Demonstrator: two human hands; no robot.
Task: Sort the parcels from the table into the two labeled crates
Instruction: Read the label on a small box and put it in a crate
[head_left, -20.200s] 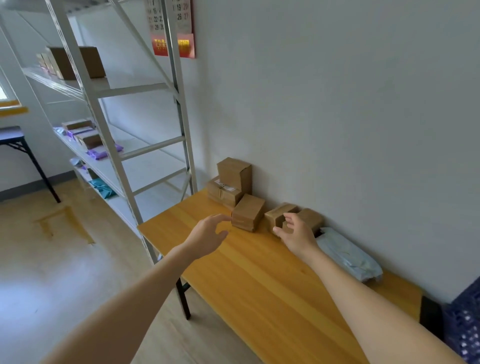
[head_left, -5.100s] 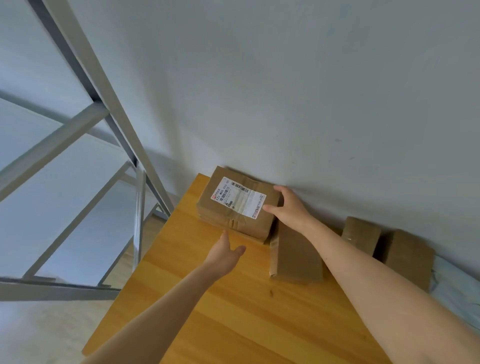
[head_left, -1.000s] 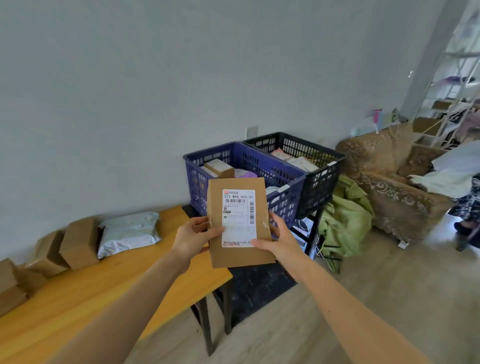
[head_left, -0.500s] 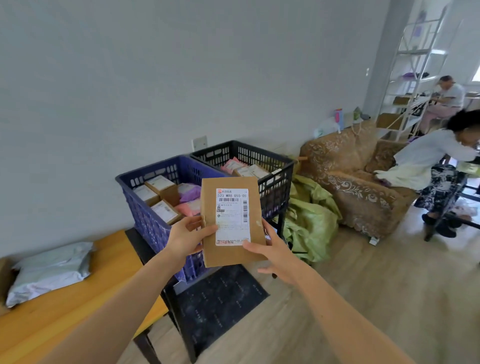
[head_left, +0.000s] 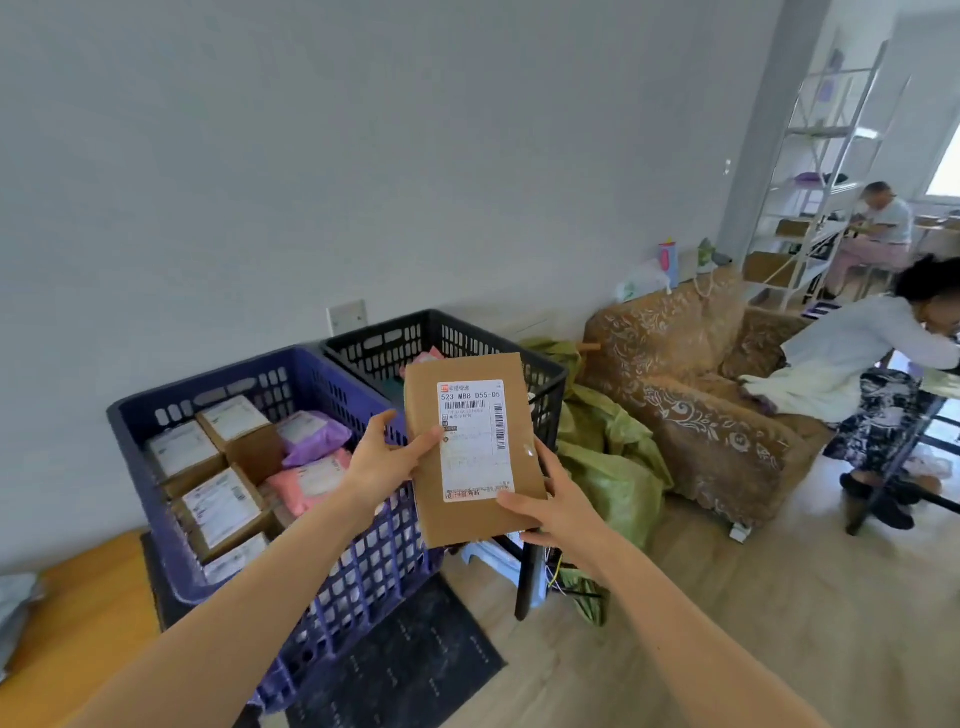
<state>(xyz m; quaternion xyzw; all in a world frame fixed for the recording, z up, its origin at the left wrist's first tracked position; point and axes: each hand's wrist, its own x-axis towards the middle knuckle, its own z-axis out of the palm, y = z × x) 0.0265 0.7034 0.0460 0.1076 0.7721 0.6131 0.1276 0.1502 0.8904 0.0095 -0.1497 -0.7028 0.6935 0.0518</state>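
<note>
Blue crate (head_left: 234, 384) behind upright parcel (head_left: 467, 522), label (head_left: 475, 441) toward camera

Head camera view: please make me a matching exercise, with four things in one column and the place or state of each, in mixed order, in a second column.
Things:
1. brown parcel
2. blue crate
3. black crate
4. grey mailer bag

Places or states:
A. lies on the wooden table, at the picture's left edge
B. held up by the left hand and the right hand
C. stands next to the green sacks
D. holds labelled boxes and a pink soft parcel

Pairs: 1-B, 2-D, 3-C, 4-A.
</note>
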